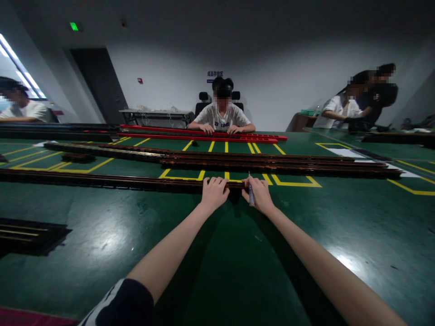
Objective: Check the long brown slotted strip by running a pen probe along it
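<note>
A long, narrow dark strip (102, 181) with a brownish sheen runs from the left edge of the view to my hands. My left hand (214, 194) grips it from above, fingers bent over its far side. Close to the strip's right end, my right hand (261, 194) has its fingers closed around a slim pen-like tool (251, 195) with a thin tip pointing away from me. The right fingertips also meet the strip. What kind of tool it is cannot be made out.
Beyond my hands lies a bundle of long dark strips (272, 164). More dark strips (30, 235) rest at the near left. Across the green table (142, 271), a person (222, 118) handles red strips (265, 137). Other people work at far left and right.
</note>
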